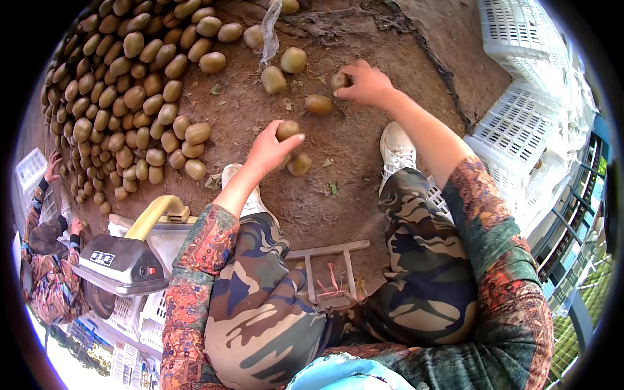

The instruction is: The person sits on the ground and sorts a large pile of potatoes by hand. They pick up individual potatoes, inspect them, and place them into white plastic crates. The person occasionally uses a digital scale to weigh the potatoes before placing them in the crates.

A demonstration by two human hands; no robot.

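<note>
My left hand grips a brown kiwifruit between thumb and fingers, just above the dirt floor. Below it another kiwifruit lies on the ground, with one more partly hidden behind my thumb. Farther out to the right, my right hand has its fingers around a second kiwifruit. Between the two hands a single kiwifruit rests on the soil. Two more, a rounder kiwifruit and a blocky kiwifruit, sit beyond it.
A large kiwifruit heap spreads at the left. White plastic crates are stacked at the right. A weighing scale stands by my left arm, near another person. A plastic scrap lies ahead; a wooden stool frame shows between my legs.
</note>
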